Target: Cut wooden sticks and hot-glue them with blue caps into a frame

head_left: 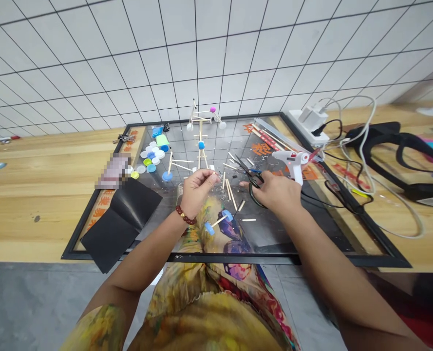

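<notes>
White tile wall (216, 58), dark grout; pale wooden workbench (44, 209); grey floor (29, 302).

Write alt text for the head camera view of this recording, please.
A person's right hand grips black-handled scissors while the left hand, wearing a red bead bracelet, pinches a short wooden stick over a black-framed board. The board also holds a stick-and-bottle-cap model and a white hot glue gun.

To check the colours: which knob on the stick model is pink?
The pink knob sits high on the stick model; the other knobs are white or blue.
</notes>
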Demonstrator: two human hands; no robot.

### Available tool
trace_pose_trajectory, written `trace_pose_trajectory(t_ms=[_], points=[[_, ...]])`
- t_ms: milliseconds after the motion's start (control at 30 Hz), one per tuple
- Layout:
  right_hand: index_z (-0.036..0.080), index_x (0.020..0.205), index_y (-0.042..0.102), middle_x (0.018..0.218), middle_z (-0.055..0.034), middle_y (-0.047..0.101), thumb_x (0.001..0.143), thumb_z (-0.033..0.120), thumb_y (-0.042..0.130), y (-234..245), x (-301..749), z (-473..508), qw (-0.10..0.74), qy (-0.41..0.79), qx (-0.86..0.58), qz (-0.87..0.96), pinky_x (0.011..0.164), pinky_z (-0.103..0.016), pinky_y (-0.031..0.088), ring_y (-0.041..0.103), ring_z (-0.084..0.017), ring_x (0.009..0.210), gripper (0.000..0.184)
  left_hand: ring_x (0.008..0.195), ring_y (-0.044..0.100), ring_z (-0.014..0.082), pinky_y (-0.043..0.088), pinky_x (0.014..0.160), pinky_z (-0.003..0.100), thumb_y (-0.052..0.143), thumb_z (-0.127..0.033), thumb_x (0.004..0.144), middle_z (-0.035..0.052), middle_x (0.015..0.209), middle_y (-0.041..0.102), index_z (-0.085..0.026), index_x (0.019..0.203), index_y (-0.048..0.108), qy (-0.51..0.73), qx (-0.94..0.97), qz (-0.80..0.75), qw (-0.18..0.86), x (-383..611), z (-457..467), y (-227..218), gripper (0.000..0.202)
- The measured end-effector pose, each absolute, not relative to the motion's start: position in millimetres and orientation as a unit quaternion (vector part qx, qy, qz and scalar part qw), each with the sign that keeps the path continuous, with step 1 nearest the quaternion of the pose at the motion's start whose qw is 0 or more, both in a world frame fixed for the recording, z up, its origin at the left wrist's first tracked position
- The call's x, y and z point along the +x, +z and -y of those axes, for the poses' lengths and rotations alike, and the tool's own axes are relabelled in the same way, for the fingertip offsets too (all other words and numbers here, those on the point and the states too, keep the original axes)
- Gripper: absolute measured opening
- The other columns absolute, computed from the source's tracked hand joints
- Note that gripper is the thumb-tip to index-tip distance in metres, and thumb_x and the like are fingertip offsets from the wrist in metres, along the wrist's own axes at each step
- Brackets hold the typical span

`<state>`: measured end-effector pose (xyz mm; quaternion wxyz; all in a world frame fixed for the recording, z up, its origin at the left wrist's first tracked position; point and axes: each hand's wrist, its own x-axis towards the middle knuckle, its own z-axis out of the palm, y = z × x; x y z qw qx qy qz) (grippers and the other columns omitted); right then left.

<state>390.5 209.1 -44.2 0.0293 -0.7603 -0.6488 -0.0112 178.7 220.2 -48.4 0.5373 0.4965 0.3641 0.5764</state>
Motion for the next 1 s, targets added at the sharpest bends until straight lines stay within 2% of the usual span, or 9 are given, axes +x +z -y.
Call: trace_pose_trajectory(t_ms=[233, 300, 400, 467, 533, 633, 733, 867, 1000], points=[[0.017, 0.091, 0.068, 0.085, -0.0183, 0.072, 0.082, 0.070, 0.039, -46, 398, -213, 0.020, 0.009, -0.765, 0.643, 0.063, -0.037, 0.039, 0.067, -0.034, 0.085, 0.062, 0.041, 0.033, 0.0022, 0.023, 0.040, 0.018, 0.060, -0.030, 0.082, -0.0001, 0.057, 0.055, -0.014, 0.063, 0.055, 0.497, 0.282, -0.345, 0.744, 172, -224, -30, 0.026], [0.016, 0.092, 0.069, 0.085, -0.0184, 0.072, 0.081, 0.070, 0.040, -47, 401, -214, 0.016, 0.018, -0.761, 0.649, 0.063, -0.037, 0.040, 0.067, -0.034, 0.085, 0.061, 0.038, 0.025, 0.0021, 0.019, 0.038, 0.019, 0.052, -0.034, 0.087, -0.0003, 0.055, 0.052, -0.013, 0.065, 0.056, 0.495, 0.260, -0.342, 0.755, 168, -226, -26, 0.031], [0.016, 0.095, 0.069, 0.089, -0.0177, 0.072, 0.081, 0.069, 0.042, -49, 403, -216, 0.003, 0.031, -0.760, 0.650, 0.064, -0.036, 0.041, 0.067, -0.032, 0.086, 0.061, 0.037, 0.022, 0.0029, 0.016, 0.037, 0.020, 0.044, -0.052, 0.091, -0.0002, 0.055, 0.051, -0.013, 0.073, 0.061, 0.497, 0.266, -0.338, 0.754, 164, -228, -22, 0.046], [0.016, 0.098, 0.069, 0.091, -0.0176, 0.072, 0.081, 0.068, 0.041, -50, 403, -216, -0.005, 0.038, -0.760, 0.648, 0.066, -0.036, 0.041, 0.067, -0.032, 0.088, 0.061, 0.038, 0.022, 0.0031, 0.016, 0.037, 0.020, 0.043, -0.061, 0.090, 0.0000, 0.055, 0.051, -0.013, 0.075, 0.061, 0.499, 0.272, -0.333, 0.753, 163, -228, -20, 0.054], [0.015, 0.100, 0.068, 0.093, -0.0188, 0.072, 0.081, 0.068, 0.040, -51, 403, -217, -0.014, 0.037, -0.760, 0.649, 0.067, -0.037, 0.042, 0.067, -0.033, 0.089, 0.062, 0.038, 0.023, 0.0031, 0.016, 0.037, 0.020, 0.042, -0.060, 0.090, 0.0002, 0.055, 0.051, -0.013, 0.076, 0.061, 0.502, 0.270, -0.328, 0.753, 163, -229, -19, 0.054], [0.014, 0.100, 0.069, 0.093, -0.0200, 0.071, 0.082, 0.064, 0.041, -51, 404, -217, -0.023, 0.040, -0.758, 0.650, 0.066, -0.037, 0.041, 0.066, -0.033, 0.088, 0.060, 0.040, 0.026, 0.0033, 0.018, 0.037, 0.019, 0.041, -0.044, 0.095, 0.0009, 0.059, 0.052, -0.012, 0.078, 0.062, 0.510, 0.256, -0.320, 0.756, 163, -229, -20, 0.041], [0.016, 0.094, 0.070, 0.089, -0.0172, 0.071, 0.079, 0.064, 0.045, -51, 407, -217, -0.030, 0.052, -0.754, 0.654, 0.064, -0.036, 0.040, 0.065, -0.032, 0.087, 0.056, 0.043, 0.031, 0.0033, 0.023, 0.039, 0.019, 0.046, -0.031, 0.093, 0.0011, 0.065, 0.053, -0.014, 0.075, 0.059, 0.537, 0.245, -0.326, 0.739, 161, -233, -24, 0.029], [0.018, 0.094, 0.071, 0.088, -0.0155, 0.071, 0.078, 0.068, 0.046, -49, 412, -216, -0.029, 0.038, -0.759, 0.650, 0.063, -0.035, 0.040, 0.064, -0.031, 0.084, 0.058, 0.052, 0.043, 0.0049, 0.035, 0.047, 0.019, 0.059, -0.037, 0.089, 0.0013, 0.070, 0.055, -0.016, 0.069, 0.055, 0.606, 0.286, -0.337, 0.661, 151, -245, -30, 0.029], [0.018, 0.094, 0.072, 0.091, -0.0159, 0.071, 0.081, 0.067, 0.043, -45, 414, -213, -0.018, 0.011, -0.762, 0.647, 0.063, -0.036, 0.040, 0.064, -0.031, 0.084, 0.058, 0.059, 0.051, 0.0070, 0.043, 0.055, 0.021, 0.058, -0.044, 0.090, 0.0007, 0.072, 0.058, -0.020, 0.076, 0.062, 0.653, 0.314, -0.358, 0.589, 137, -257, -32, 0.028]])
